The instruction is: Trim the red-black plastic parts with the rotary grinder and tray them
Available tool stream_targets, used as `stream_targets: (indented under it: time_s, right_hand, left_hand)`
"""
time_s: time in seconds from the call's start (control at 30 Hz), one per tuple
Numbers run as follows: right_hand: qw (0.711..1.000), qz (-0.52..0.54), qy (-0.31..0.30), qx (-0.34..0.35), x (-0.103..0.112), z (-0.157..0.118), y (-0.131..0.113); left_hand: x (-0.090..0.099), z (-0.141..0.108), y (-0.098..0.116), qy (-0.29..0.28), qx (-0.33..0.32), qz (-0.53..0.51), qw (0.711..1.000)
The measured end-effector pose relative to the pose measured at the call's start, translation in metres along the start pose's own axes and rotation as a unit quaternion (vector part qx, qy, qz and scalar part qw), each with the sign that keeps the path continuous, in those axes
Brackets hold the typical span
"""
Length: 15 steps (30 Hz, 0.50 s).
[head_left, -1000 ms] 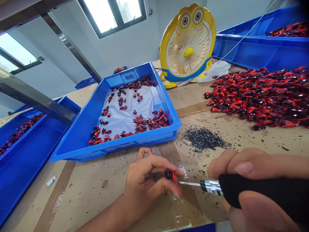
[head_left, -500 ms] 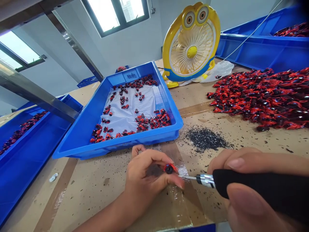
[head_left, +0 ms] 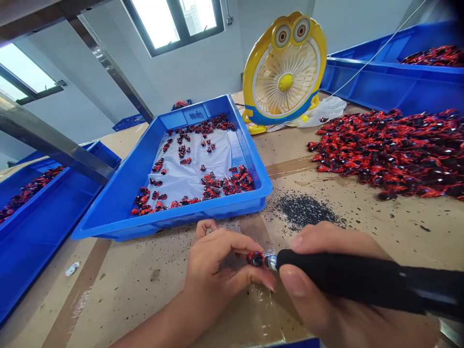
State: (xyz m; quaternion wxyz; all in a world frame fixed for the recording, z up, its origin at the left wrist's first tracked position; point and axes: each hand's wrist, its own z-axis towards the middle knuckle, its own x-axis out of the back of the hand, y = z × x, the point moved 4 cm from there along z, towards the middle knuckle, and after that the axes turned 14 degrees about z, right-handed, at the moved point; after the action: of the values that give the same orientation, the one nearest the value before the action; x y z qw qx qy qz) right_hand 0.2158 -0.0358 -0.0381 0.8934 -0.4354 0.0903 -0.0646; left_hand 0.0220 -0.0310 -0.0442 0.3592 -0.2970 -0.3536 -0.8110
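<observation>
Between thumb and forefinger, my left hand (head_left: 217, 263) pinches a small red-and-black part (head_left: 255, 259) with a dark round opening facing me. My right hand (head_left: 333, 285) is wrapped round a black-handled tool (head_left: 348, 270) shaped like an electric screwdriver or rotary tool, with a silver collar at its front. The collar is right beside the small part; the thin metal tip is hidden there. Ahead of my left hand stands a blue tray (head_left: 268, 183) lined with a white sheet, holding many similar parts.
A large heap of red-and-black parts (head_left: 391, 150) lies at the right, with black shavings (head_left: 306, 210) before it. A yellow fan (head_left: 285, 82) stands at the back. More blue bins (head_left: 395, 87) flank the cardboard-covered table (head_left: 145, 275). A small white piece (head_left: 72, 268) lies at left.
My right hand has moved left with the tool, so its collar now meets the small part and the metal tip is out of sight. My left hand keeps its pinch.
</observation>
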Motion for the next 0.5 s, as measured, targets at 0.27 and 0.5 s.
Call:
stream_targets:
  time_s: [0.27, 0.5]
  right_hand:
    - [1.0, -0.008, -0.001, 0.005, -0.009, 0.0018, 0.0009]
    - [0.997, -0.034, -0.068, 0.028, -0.0065, -0.0058, -0.0001]
  left_hand:
    - [0.001, 0.0023, 0.0014, 0.006, 0.003, -0.002, 1.0]
    - [0.0006, 0.0014, 0.0032, 0.004, -0.001, -0.011, 1.0]
